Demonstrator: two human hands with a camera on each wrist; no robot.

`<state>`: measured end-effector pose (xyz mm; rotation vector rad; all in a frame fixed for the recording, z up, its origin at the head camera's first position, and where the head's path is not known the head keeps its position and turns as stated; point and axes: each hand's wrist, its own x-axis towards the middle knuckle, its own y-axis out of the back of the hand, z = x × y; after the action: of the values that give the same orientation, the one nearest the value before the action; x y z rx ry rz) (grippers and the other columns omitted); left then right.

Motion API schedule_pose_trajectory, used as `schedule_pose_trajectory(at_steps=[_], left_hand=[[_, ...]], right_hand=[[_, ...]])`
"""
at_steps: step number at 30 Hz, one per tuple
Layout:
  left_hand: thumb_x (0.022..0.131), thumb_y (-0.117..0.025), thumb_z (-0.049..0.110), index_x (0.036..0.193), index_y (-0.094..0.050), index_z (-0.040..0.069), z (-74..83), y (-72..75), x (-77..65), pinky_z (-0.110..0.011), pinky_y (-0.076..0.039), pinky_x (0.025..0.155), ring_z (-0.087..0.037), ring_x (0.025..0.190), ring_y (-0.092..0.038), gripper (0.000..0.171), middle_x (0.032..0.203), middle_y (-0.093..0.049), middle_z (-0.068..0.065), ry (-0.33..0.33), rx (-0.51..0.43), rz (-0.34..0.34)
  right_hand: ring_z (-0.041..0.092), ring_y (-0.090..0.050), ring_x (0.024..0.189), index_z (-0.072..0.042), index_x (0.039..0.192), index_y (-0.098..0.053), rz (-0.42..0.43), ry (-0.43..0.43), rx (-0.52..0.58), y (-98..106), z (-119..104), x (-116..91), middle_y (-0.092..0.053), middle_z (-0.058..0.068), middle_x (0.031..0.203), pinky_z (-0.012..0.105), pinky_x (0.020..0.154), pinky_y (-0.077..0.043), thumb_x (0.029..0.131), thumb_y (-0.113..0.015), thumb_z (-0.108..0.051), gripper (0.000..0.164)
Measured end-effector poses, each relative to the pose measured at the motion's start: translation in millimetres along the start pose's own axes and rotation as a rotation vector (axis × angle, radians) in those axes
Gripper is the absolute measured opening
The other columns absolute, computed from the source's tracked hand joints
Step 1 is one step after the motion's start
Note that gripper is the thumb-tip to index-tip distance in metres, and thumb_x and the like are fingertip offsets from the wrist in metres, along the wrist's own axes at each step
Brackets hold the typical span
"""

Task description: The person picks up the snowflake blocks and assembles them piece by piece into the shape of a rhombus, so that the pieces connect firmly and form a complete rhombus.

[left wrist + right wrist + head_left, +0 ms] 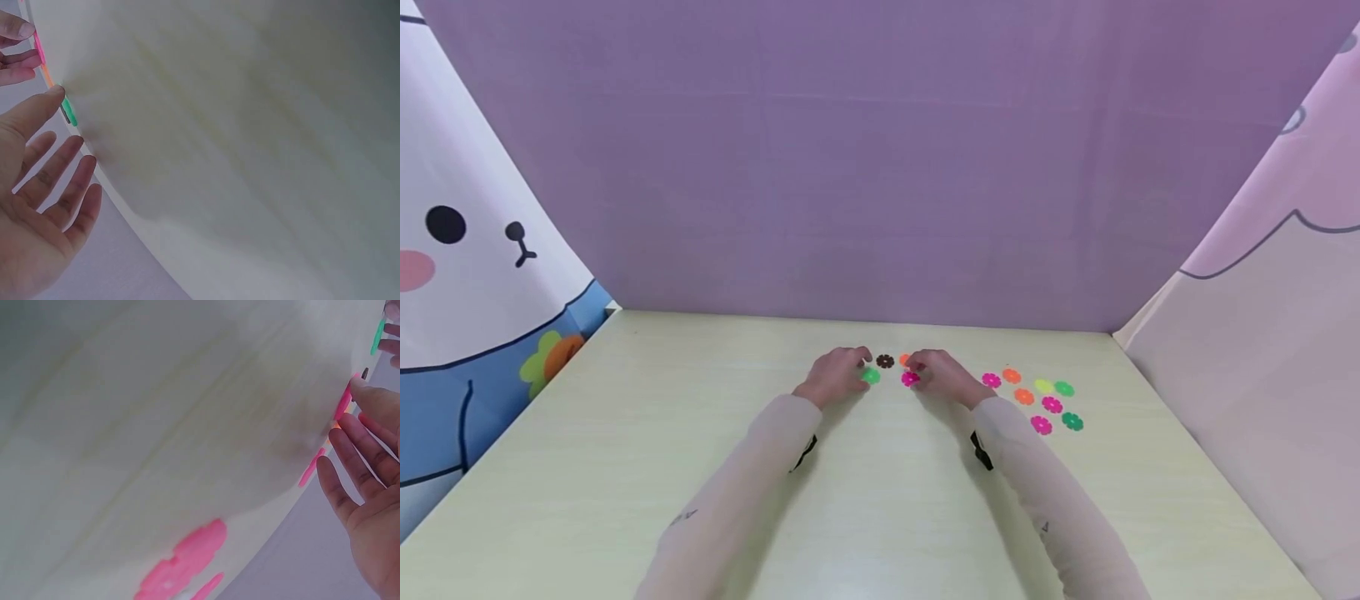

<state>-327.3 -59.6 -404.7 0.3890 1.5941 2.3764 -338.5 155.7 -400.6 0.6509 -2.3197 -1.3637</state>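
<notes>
Flat flower-shaped pieces lie near the table's far side between the two hands. The left hand (837,375) has its thumb and fingers spread beside a light green flower piece (871,376), the thumb tip right at its edge in the left wrist view. Just beyond is a dark brown flower piece (885,361). My right hand (942,375) reaches in from the other side, its thumb tip touching a pink flower piece (345,401) and its other fingers loosely extended. Those fingers partly cover an orange flower piece (905,360) behind the pink one.
Right of the right hand lies a loose group of several more flower pieces, among them a pink one (1052,405), an orange one (1024,397), a yellow one (1044,387) and a green one (1072,422). A purple cloth wall (865,208) rises behind the pale table (625,433).
</notes>
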Motion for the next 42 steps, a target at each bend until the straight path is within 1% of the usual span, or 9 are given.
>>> schedule_pose_trajectory(at_steps=[7, 11, 16, 19, 23, 30, 34, 39, 42], left_hand=[[0.078, -0.072, 0.018, 0.117, -0.058, 0.011, -0.9, -2.6, 4.9, -0.036, -0.048, 0.088, -0.021, 0.102, -0.06, 0.042, 0.108, -0.065, -0.004, -0.041, 0.0, 0.013], [0.078, -0.071, 0.015, 0.114, -0.06, 0.01, 0.1, -3.1, 6.2, -0.035, -0.049, 0.087, -0.02, 0.1, -0.061, 0.038, 0.106, -0.066, -0.004, -0.062, -0.006, 0.016], [0.078, -0.07, 0.012, 0.112, -0.061, 0.011, 2.4, -3.4, 7.9, -0.035, -0.049, 0.086, -0.019, 0.097, -0.061, 0.035, 0.102, -0.067, -0.004, -0.058, -0.009, 0.005], [0.079, -0.07, 0.012, 0.111, -0.061, 0.011, 3.9, -3.2, 8.9, -0.035, -0.049, 0.086, -0.019, 0.096, -0.061, 0.034, 0.102, -0.067, -0.005, -0.051, -0.011, -0.008], [0.079, -0.069, 0.011, 0.111, -0.061, 0.011, 6.3, -2.6, 9.2, -0.035, -0.049, 0.086, -0.019, 0.096, -0.061, 0.032, 0.102, -0.066, -0.006, -0.051, -0.017, -0.021], [0.078, -0.069, 0.007, 0.111, -0.062, 0.008, 8.8, -0.5, 7.9, -0.033, -0.048, 0.087, -0.02, 0.095, -0.057, 0.034, 0.102, -0.061, -0.008, -0.046, -0.043, -0.029], [0.076, -0.071, 0.006, 0.108, -0.064, 0.006, 9.0, 1.0, 7.6, -0.032, -0.048, 0.087, -0.019, 0.094, -0.054, 0.033, 0.102, -0.058, -0.008, -0.036, -0.07, -0.035], [0.075, -0.072, 0.005, 0.105, -0.066, 0.005, 8.1, 0.8, 8.5, -0.03, -0.048, 0.085, -0.018, 0.092, -0.054, 0.031, 0.098, -0.057, -0.008, -0.041, -0.107, -0.038], [0.075, -0.071, 0.004, 0.104, -0.066, 0.006, 6.4, 0.1, 9.5, -0.029, -0.049, 0.083, -0.018, 0.091, -0.054, 0.029, 0.096, -0.058, -0.007, -0.049, -0.132, -0.042]], right_hand=[[0.026, -0.062, 0.092, 0.006, 0.108, -0.06, 0.013, 0.021, -0.005, -3, 0, 4, -0.065, 0.016, 0.098, 0.034, 0.084, -0.052, 0.076, -0.068, 0.004, 0.032], [0.025, -0.062, 0.09, 0.007, 0.107, -0.06, 0.008, 0.022, -0.001, -4, 1, 5, -0.064, 0.016, 0.097, 0.03, 0.08, -0.053, 0.076, -0.067, 0.007, 0.032], [0.023, -0.06, 0.088, 0.006, 0.105, -0.062, 0.01, 0.033, -0.032, -5, 2, 8, -0.06, 0.014, 0.097, 0.025, 0.075, -0.054, 0.073, -0.067, 0.009, 0.032], [0.023, -0.059, 0.088, 0.005, 0.101, -0.064, 0.019, 0.041, -0.048, -5, 3, 8, -0.059, 0.014, 0.097, 0.024, 0.074, -0.053, 0.072, -0.067, 0.009, 0.03], [0.023, -0.059, 0.088, 0.004, 0.097, -0.065, 0.025, 0.037, -0.039, -5, 3, 9, -0.058, 0.014, 0.096, 0.024, 0.074, -0.053, 0.072, -0.067, 0.01, 0.026], [0.021, -0.058, 0.086, 0.002, 0.099, -0.065, 0.014, 0.001, -0.022, -5, 2, 9, -0.059, 0.012, 0.093, 0.026, 0.075, -0.053, 0.073, -0.068, 0.008, 0.027], [0.019, -0.058, 0.082, 0.0, 0.098, -0.066, 0.025, -0.023, -0.005, -4, 2, 9, -0.061, 0.01, 0.09, 0.026, 0.074, -0.053, 0.073, -0.069, 0.007, 0.026], [0.017, -0.056, 0.079, -0.001, 0.096, -0.067, 0.033, -0.021, -0.011, -3, 4, 7, -0.062, 0.009, 0.086, 0.024, 0.071, -0.052, 0.071, -0.072, 0.005, 0.026], [0.016, -0.057, 0.077, 0.0, 0.096, -0.067, 0.036, -0.015, 0.024, -3, 4, 6, -0.065, 0.009, 0.086, 0.024, 0.071, -0.052, 0.072, -0.071, 0.005, 0.025]])
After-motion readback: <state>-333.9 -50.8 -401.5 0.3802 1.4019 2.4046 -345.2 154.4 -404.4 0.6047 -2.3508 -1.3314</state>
